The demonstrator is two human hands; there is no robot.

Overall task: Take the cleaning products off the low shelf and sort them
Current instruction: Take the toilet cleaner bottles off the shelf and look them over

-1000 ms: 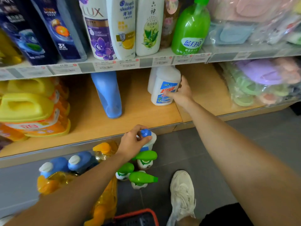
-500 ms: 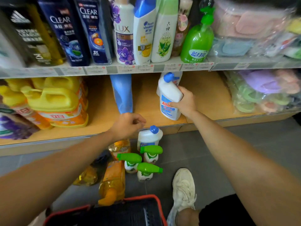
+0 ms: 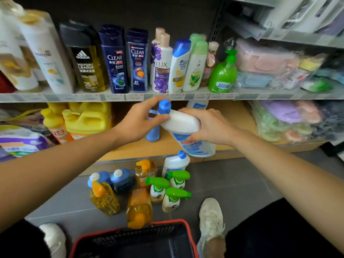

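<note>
The bottle (image 3: 181, 121) looks full, stiff and slippery; the right grip (image 3: 210, 125) clamps its body, the left grip (image 3: 138, 122) curls round its neck.

I face store shelving: a dark back panel (image 3: 167, 13) behind the upper shelf (image 3: 279, 96) edged with a price-label strip (image 3: 74, 97), a wooden low shelf (image 3: 134, 151) beneath, grey floor tiles (image 3: 232, 183) below me, evenly lit.

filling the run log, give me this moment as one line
right hand: grips bottle | left hand: holds its cap | bottle: tilted, lifted
</note>
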